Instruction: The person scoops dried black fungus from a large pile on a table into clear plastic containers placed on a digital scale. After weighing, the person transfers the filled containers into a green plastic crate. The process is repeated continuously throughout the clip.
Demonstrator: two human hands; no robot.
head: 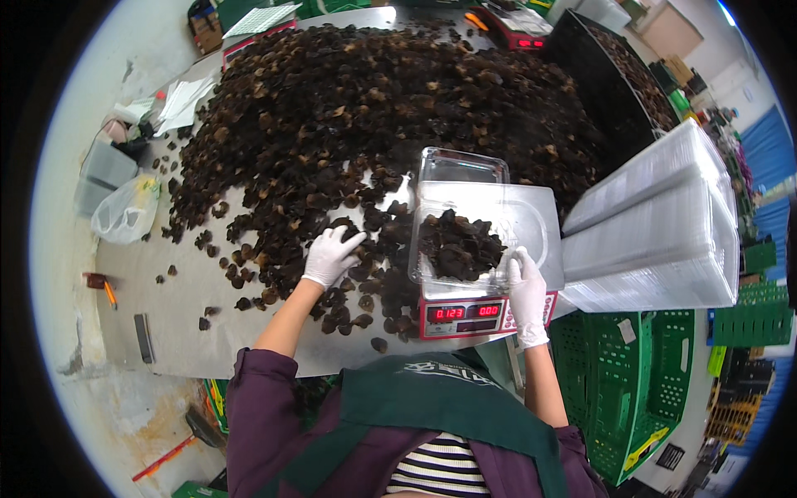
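My left hand, in a white glove, is palm down at the near edge of a big heap of dark wood ear mushrooms. Its fingers are apart over a few pieces; its palm side is hidden. A clear plastic tray on the steel pan of a red digital scale carries a mound of mushrooms. My gloved right hand pinches the tray's near right corner, above the scale's keypad. Behind the mound is the tray's raised clear lid. Red digits glow on the scale.
A tall stack of nested clear trays leans right of the scale. Green crates stand below it. On the metal table lie a dark bar-shaped object, a plastic bag and papers. A black bin stands at the far right.
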